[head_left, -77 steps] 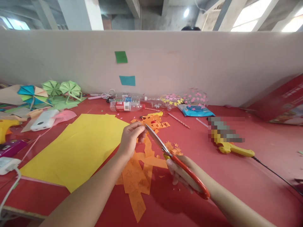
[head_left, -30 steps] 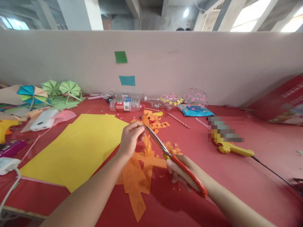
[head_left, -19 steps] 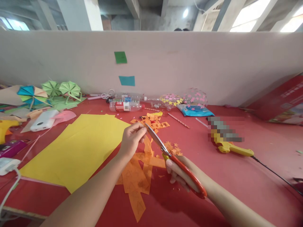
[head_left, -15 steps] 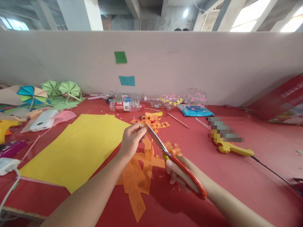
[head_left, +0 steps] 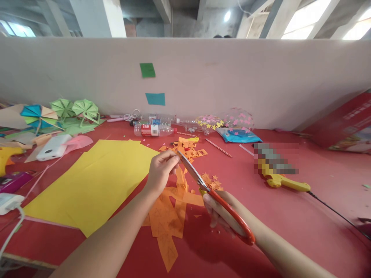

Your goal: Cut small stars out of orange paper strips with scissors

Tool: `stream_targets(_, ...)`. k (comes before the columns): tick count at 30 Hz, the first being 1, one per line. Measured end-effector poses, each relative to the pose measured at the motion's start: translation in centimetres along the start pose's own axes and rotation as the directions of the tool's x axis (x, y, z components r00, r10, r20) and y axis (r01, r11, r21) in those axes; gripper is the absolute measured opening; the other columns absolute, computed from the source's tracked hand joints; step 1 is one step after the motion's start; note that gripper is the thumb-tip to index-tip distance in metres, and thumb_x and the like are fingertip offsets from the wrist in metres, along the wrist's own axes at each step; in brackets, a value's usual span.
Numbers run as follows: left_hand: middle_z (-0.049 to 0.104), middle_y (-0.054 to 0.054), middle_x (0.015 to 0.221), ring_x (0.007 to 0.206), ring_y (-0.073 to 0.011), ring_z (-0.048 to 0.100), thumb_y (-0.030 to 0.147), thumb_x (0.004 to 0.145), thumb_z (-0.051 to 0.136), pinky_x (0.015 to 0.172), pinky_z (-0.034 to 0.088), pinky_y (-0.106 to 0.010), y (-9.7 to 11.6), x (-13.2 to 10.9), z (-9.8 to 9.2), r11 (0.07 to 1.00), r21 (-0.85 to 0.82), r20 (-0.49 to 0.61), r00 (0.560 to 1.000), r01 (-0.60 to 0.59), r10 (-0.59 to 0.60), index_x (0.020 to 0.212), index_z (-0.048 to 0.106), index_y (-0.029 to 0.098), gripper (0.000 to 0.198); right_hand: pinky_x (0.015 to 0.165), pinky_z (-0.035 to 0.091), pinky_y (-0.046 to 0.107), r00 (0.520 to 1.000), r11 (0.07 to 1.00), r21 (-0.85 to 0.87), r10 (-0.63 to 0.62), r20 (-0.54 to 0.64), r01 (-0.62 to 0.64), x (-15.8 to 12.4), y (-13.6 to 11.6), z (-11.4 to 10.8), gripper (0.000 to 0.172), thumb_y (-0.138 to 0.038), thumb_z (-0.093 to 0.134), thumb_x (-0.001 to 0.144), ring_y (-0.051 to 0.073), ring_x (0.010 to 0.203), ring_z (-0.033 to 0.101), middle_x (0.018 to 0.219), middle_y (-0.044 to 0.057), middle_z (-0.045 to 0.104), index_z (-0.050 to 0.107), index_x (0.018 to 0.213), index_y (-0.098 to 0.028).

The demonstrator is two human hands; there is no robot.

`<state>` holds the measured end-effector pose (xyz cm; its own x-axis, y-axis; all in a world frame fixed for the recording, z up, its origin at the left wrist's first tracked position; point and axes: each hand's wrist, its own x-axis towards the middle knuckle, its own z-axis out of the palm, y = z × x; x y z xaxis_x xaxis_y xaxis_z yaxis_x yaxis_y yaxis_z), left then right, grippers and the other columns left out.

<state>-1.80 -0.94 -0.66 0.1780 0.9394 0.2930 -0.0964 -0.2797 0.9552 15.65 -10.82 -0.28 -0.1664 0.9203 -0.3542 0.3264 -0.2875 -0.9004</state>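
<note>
My right hand (head_left: 218, 210) grips a pair of scissors (head_left: 227, 206) with red-orange handles, the blades pointing up and left. Closed in a pinch, my left hand (head_left: 164, 170) holds a small piece of orange paper (head_left: 180, 147) at the blade tips; the fingers hide most of it. Below the hands lie orange paper sheets and strips (head_left: 166, 216) with faint drawn lines. Small orange cut-out stars (head_left: 213, 180) are piled beside the scissors, and orange scraps with star-shaped holes (head_left: 198, 152) lie beyond my left fingertips.
Yellow sheets (head_left: 101, 181) cover the left of the red table. Plastic bottles (head_left: 150, 130), star-covered balloon-like shapes (head_left: 210, 121) and a blue packet (head_left: 242, 136) line the back. A yellow corded tool (head_left: 285, 181) lies right. Folded paper umbrellas (head_left: 39, 117) stand back left.
The outer scissor handle has swung slightly down and right, and the fingers of my right hand have shifted with it. My left hand stays in nearly the same place.
</note>
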Motion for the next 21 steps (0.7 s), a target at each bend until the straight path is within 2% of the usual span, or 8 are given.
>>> stream_targets(4,0.054,-0.002,0.077,0.074,-0.0140,0.053,0.024,0.074,0.059,0.061,0.041,-0.024,0.19,0.13,-0.02,0.993,0.084,-0.081,0.993,-0.082,0.089,0.052,0.056,0.019,0.023,0.030,0.029,0.018,1.000,1.000,-0.002,0.017,-0.003,-0.017,0.02,0.12,0.02,0.054,-0.072,0.053,0.073,0.006,0.029,0.038,0.038,-0.010,0.033,0.034,0.058,-0.023)
stream_targets(6,0.056,-0.004,0.080,0.086,-0.0173,0.054,0.024,0.073,0.060,0.064,0.042,-0.024,0.16,0.19,-0.02,0.991,0.107,-0.104,0.990,-0.086,0.097,0.050,0.056,0.019,0.024,0.031,0.029,0.018,1.000,1.000,0.000,0.022,-0.005,-0.022,0.03,0.20,0.05,0.053,-0.070,0.054,0.074,0.006,0.029,0.037,0.039,-0.010,0.034,0.035,0.058,-0.023)
stream_targets(7,0.056,-0.004,0.075,0.083,-0.0176,0.055,0.025,0.074,0.059,0.063,0.042,-0.025,0.10,0.21,-0.03,0.992,0.102,-0.097,0.992,-0.075,0.085,0.049,0.055,0.019,0.026,0.032,0.031,0.018,1.000,1.000,0.001,0.020,-0.007,-0.020,0.03,0.22,0.06,0.053,-0.069,0.054,0.074,0.006,0.029,0.038,0.038,-0.011,0.034,0.034,0.057,-0.023)
stream_targets(10,0.049,0.001,0.056,0.058,-0.0131,0.049,0.027,0.076,0.057,0.052,0.039,-0.024,-0.08,0.20,-0.03,0.999,0.029,-0.030,0.999,-0.026,0.026,0.053,0.055,0.020,0.025,0.036,0.038,0.019,1.000,1.000,-0.001,0.016,-0.021,-0.016,0.01,0.11,0.11,0.053,-0.069,0.054,0.074,0.006,0.029,0.040,0.037,-0.011,0.031,0.034,0.057,-0.023)
stream_targets(12,0.046,0.003,0.052,0.049,-0.0100,0.044,0.027,0.077,0.056,0.047,0.036,-0.023,-0.10,0.16,0.00,1.000,-0.020,-0.006,1.000,-0.006,0.006,0.056,0.055,0.019,0.022,0.033,0.034,0.019,0.999,0.999,-0.013,0.032,-0.030,-0.032,-0.01,-0.04,0.12,0.053,-0.069,0.055,0.073,0.008,0.030,0.043,0.037,-0.011,0.033,0.034,0.056,-0.023)
stream_targets(15,0.047,0.004,0.054,0.047,-0.0081,0.044,0.027,0.074,0.057,0.045,0.035,-0.021,0.03,0.11,0.10,0.998,-0.053,-0.020,1.000,0.019,-0.020,0.056,0.055,0.018,0.020,0.028,0.027,0.019,0.998,0.998,-0.034,0.044,-0.038,-0.046,0.05,-0.09,0.11,0.051,-0.068,0.057,0.071,0.008,0.030,0.043,0.039,-0.009,0.038,0.037,0.056,-0.023)
stream_targets(18,0.050,0.003,0.057,0.047,-0.0073,0.045,0.027,0.072,0.058,0.044,0.035,-0.021,0.12,0.11,0.18,0.996,-0.075,-0.042,0.998,0.045,-0.048,0.056,0.056,0.018,0.018,0.033,0.035,0.021,0.999,1.000,-0.014,0.012,-0.049,-0.013,0.27,0.26,0.06,0.049,-0.065,0.058,0.073,0.007,0.027,0.036,0.035,-0.010,0.036,0.038,0.056,-0.023)
stream_targets(21,0.050,0.003,0.055,0.046,-0.0069,0.045,0.026,0.071,0.057,0.042,0.034,-0.020,0.04,0.20,0.08,0.994,-0.080,-0.072,0.994,0.071,-0.077,0.054,0.053,0.018,0.019,0.046,0.048,0.026,0.996,0.998,0.048,-0.032,-0.085,0.036,0.52,0.65,-0.10,0.050,-0.066,0.055,0.076,0.007,0.027,0.033,0.030,-0.012,0.033,0.037,0.056,-0.023)
